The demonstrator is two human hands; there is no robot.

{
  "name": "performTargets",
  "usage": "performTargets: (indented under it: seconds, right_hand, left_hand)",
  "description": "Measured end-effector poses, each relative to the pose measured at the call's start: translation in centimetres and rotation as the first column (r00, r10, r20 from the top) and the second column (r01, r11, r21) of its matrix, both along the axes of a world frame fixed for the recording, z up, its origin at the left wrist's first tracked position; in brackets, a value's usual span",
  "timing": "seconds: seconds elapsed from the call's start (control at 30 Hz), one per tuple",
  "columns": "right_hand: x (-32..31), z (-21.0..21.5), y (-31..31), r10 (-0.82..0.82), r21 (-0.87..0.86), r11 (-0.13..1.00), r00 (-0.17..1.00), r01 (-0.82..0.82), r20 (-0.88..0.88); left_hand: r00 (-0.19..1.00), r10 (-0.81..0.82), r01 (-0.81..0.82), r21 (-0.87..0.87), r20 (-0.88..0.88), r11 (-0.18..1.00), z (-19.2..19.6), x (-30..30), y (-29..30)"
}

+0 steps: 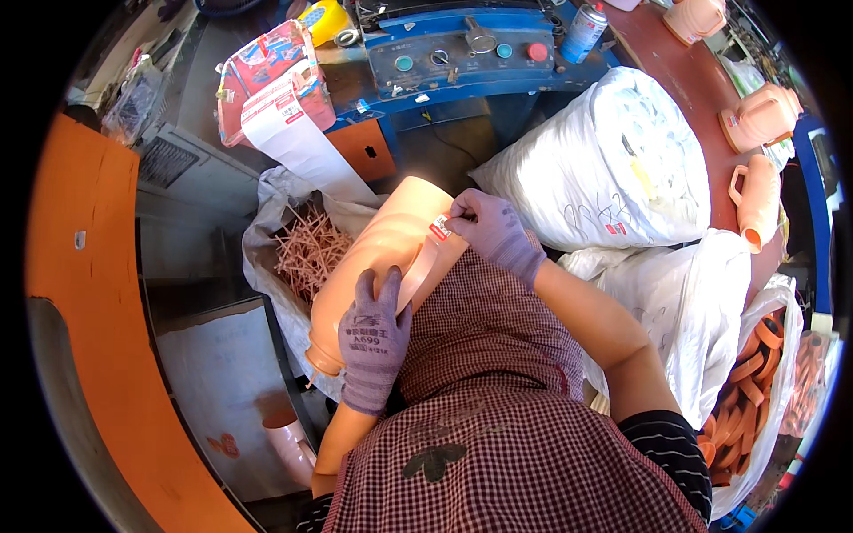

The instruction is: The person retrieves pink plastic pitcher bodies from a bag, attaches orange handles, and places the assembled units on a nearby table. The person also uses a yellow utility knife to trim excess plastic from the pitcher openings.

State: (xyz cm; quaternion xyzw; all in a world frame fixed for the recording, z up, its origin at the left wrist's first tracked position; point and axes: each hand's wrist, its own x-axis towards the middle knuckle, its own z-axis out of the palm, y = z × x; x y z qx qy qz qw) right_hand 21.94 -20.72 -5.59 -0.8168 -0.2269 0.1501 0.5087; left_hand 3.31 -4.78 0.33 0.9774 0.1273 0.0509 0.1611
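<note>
A large peach plastic jug (378,242) with a side handle lies tilted across my lap, its narrow neck toward the lower left. My left hand (373,342), in a purple-grey glove, grips it by the handle (418,274) near the neck end. At the wider end, my right hand (498,233), gloved alike, pinches a small red-and-white sticker (440,227) against the jug's side. The thumb of the right hand is partly hidden. A strip of label paper (306,155) hangs from a pink box (267,67) beyond the jug.
A sack of thin pink scraps (306,249) stands beside the jug. White sacks (613,160) and a bag of orange-brown plastic pieces (751,382) crowd the right. More jugs (762,115) stand on a red-brown table. A blue machine's control panel (462,53) lies ahead; an orange panel (89,266) is left.
</note>
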Motion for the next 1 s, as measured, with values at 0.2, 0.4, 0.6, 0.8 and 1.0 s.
performTargets:
  seconds: [0.2,0.4,0.6,0.8,1.0]
  right_hand:
    - [0.6,-0.9,-0.5,-0.043,0.019,0.999,0.993,0.045,-0.113]
    - [-1.8,4.5,-2.9,0.244,-0.114,0.941,0.872,-0.318,-0.424]
    - [-8.3,6.3,-5.4,0.391,0.076,0.905,0.890,-0.418,0.235]
    - [-8.3,3.7,-5.5,0.548,-0.308,0.770,0.332,-0.560,0.768]
    - [-8.6,-0.5,-5.7,0.623,-0.367,0.780,0.576,-0.506,0.529]
  left_hand:
    - [0.999,-0.051,0.051,-0.036,0.019,0.998,-0.2,-0.4,0.6]
    - [0.909,0.168,-0.007,-0.390,0.382,0.921,-2.2,-5.4,6.2]
    - [0.826,0.544,0.216,-0.812,-0.144,-0.543,-6.6,-7.2,13.2]
    - [0.697,0.429,0.699,-0.415,0.575,-0.582,-7.8,-1.1,18.9]
    - [0.567,0.540,0.824,-0.419,0.622,-0.383,-1.3,2.7,18.9]
